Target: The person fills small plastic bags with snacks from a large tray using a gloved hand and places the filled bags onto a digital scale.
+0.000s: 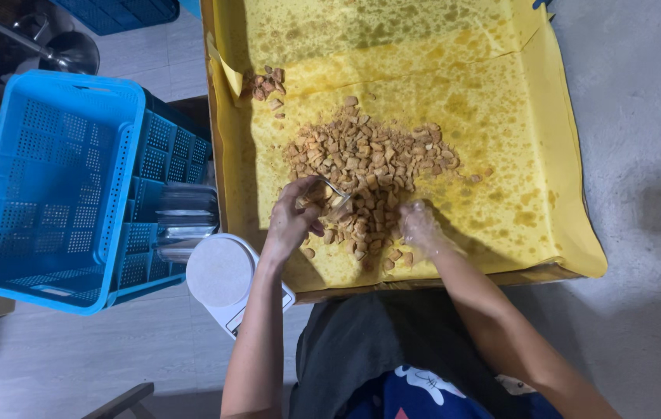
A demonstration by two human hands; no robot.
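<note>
— Fried snack pieces [365,159] lie heaped mid-tray on oil-stained yellow paper [501,116], which soaks up the grease.

— And the hands?

— The left hand [293,221] grips a clear container [330,195] tipped into the heap's near edge; the right hand [419,229], in a thin plastic glove, cups pieces toward it. A white scale [222,273] and blue crate [51,186] sit within reach at the left.
</note>
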